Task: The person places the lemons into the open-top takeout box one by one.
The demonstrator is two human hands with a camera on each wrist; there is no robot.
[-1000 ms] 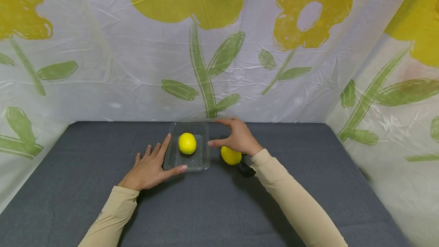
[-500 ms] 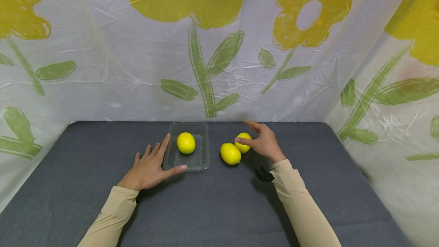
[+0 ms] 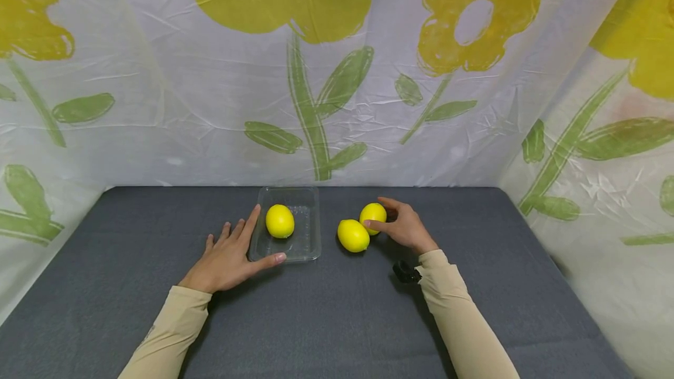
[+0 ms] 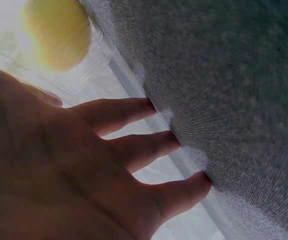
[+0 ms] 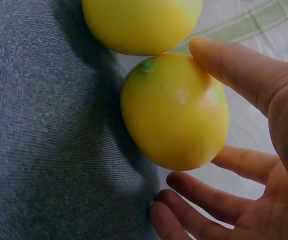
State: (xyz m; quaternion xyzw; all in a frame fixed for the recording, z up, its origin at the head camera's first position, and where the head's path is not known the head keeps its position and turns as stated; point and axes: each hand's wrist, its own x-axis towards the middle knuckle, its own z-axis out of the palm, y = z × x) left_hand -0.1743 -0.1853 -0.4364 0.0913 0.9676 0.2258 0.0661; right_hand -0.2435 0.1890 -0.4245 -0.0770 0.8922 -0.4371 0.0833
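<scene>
Spread fingers of my left hand lie along the left side of a clear plastic container, its thumb at the front edge. Inside that container lies one yellow lemon. To the right, my right hand holds a second lemon on the table, thumb on its near side and index finger behind it. The right wrist view shows this lemon between thumb and fingers, its green tip facing out. A third lemon sits against it, nearer the container.
Dark grey cloth covers the table. A white curtain with printed yellow flowers hangs along the back edge and the sides. A small black device is at the right wrist.
My right hand has moved right, away from the container, and come down around the far lemon. The lemon in the container has rolled slightly left. My left hand has stayed in place.
</scene>
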